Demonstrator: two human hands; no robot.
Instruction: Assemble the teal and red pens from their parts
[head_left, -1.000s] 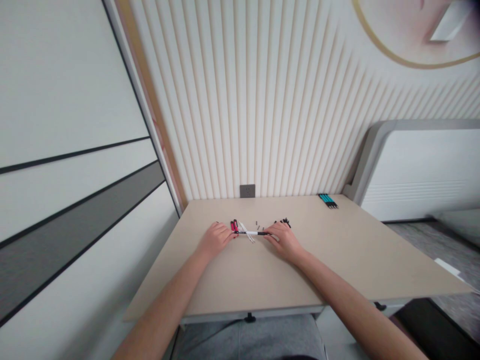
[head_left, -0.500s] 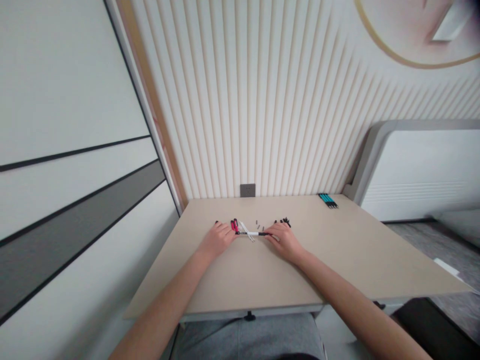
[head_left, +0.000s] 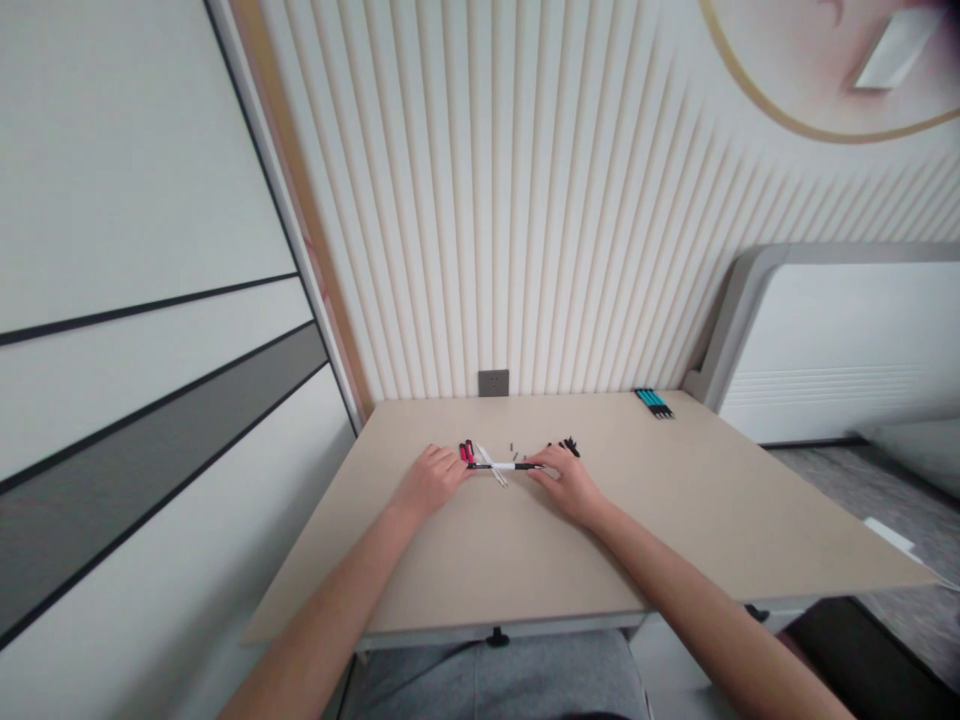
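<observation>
Both my hands rest on the beige table point(head_left: 675, 530), far from me. My left hand point(head_left: 429, 477) and my right hand point(head_left: 568, 479) each pinch one end of a thin black and white pen point(head_left: 504, 466) held level between them. Red pen parts point(head_left: 466, 452) lie just behind my left fingers. A white pen barrel point(head_left: 491, 466) lies slantwise under the held pen. Small black pieces point(head_left: 566, 443) are scattered behind my right hand, and a few tiny grey bits point(head_left: 514, 444) lie between the two groups.
A bundle of teal and black pens point(head_left: 653, 402) lies at the table's far right corner. A grey wall socket point(head_left: 493, 382) sits in the ribbed wall behind the table. A white and grey unit point(head_left: 840, 340) stands to the right.
Hardly anything has moved. Both hands keep their grip on the pen's ends, and the view has shifted slightly.
</observation>
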